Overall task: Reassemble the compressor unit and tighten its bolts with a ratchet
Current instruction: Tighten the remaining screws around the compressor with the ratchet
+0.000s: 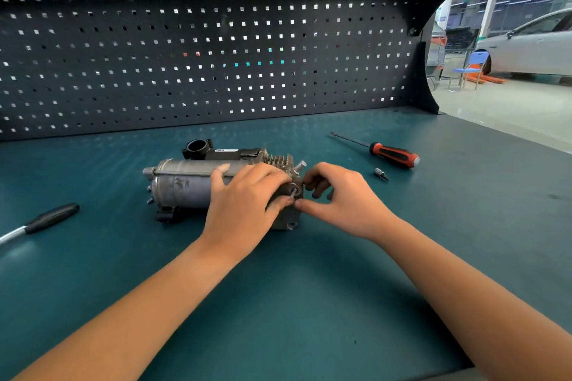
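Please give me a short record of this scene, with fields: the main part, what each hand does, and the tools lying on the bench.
main part: grey metal cylindrical compressor unit, lying on its side on the teal bench mat
left hand: left hand grips the compressor near its finned end
right hand: right hand pinches a small silver bolt at the end face
tools, right side: red-and-black-handled screwdriver; small silver bit socket in front of it, apart
tool, left side: black-handled silver tool, untouched, its head out of view
background: dark perforated pegboard
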The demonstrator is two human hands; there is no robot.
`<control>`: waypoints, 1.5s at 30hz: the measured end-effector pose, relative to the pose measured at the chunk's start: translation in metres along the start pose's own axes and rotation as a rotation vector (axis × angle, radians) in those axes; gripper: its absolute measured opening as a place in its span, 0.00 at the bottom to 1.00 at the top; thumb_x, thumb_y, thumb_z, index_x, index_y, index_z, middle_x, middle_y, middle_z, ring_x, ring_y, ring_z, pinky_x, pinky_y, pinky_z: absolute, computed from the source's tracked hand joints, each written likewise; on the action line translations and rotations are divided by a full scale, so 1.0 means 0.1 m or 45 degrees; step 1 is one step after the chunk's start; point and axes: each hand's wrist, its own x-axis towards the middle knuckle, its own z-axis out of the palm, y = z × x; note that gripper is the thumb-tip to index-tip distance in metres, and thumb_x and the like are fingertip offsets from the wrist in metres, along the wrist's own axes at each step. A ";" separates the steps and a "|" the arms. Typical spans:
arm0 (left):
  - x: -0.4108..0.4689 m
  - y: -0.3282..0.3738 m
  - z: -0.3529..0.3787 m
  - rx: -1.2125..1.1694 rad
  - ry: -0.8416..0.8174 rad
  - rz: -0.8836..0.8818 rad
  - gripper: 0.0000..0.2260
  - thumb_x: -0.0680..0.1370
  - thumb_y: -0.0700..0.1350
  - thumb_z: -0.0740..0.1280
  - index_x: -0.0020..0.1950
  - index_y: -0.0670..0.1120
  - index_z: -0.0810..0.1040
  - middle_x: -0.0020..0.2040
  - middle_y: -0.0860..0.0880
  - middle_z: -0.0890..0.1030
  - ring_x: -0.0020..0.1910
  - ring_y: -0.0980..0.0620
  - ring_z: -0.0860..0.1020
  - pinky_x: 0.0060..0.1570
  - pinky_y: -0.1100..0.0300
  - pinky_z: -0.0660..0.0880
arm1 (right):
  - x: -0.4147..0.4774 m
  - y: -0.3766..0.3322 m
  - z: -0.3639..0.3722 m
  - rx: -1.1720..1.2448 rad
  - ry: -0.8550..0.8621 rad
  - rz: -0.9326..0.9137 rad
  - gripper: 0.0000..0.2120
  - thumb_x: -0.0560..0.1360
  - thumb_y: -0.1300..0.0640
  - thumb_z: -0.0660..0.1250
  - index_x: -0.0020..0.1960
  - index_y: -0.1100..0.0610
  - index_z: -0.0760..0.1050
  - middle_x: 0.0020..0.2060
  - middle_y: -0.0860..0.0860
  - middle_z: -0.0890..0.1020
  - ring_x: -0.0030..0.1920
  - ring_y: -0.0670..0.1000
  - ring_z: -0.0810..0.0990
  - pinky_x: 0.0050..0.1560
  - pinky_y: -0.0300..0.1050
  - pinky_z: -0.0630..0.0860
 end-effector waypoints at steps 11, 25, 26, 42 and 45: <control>-0.03 -0.04 0.05 -0.044 0.067 0.045 0.10 0.70 0.49 0.68 0.48 0.48 0.82 0.47 0.54 0.83 0.47 0.51 0.81 0.52 0.44 0.68 | -0.02 -0.05 -0.03 0.058 0.048 -0.031 0.08 0.69 0.58 0.74 0.43 0.60 0.77 0.30 0.40 0.74 0.31 0.40 0.73 0.38 0.31 0.69; -0.07 -0.15 0.14 -0.116 0.125 0.206 0.10 0.74 0.48 0.63 0.43 0.45 0.82 0.52 0.48 0.81 0.51 0.49 0.80 0.62 0.35 0.57 | -0.04 -0.12 0.05 -0.027 0.071 0.106 0.08 0.71 0.55 0.72 0.44 0.60 0.80 0.38 0.53 0.83 0.41 0.51 0.80 0.47 0.43 0.74; -0.07 -0.15 0.14 -0.135 0.107 0.197 0.10 0.74 0.48 0.62 0.43 0.45 0.82 0.52 0.48 0.81 0.52 0.50 0.78 0.62 0.35 0.56 | -0.04 -0.13 0.05 -0.021 0.079 0.113 0.07 0.71 0.56 0.72 0.44 0.60 0.80 0.37 0.53 0.83 0.41 0.51 0.80 0.47 0.42 0.74; -0.03 -0.03 0.15 -0.532 0.080 -0.169 0.06 0.71 0.48 0.67 0.45 0.49 0.76 0.50 0.58 0.76 0.52 0.60 0.73 0.62 0.33 0.58 | -0.03 -0.14 0.02 0.201 0.047 0.110 0.07 0.66 0.63 0.73 0.35 0.55 0.77 0.26 0.41 0.75 0.28 0.36 0.74 0.35 0.27 0.70; -0.03 -0.05 0.14 -0.485 0.075 -0.136 0.08 0.71 0.49 0.67 0.47 0.47 0.78 0.49 0.57 0.78 0.52 0.59 0.73 0.62 0.33 0.59 | -0.03 -0.15 0.01 0.204 0.040 0.110 0.08 0.66 0.62 0.73 0.35 0.53 0.76 0.26 0.41 0.75 0.29 0.37 0.73 0.36 0.28 0.70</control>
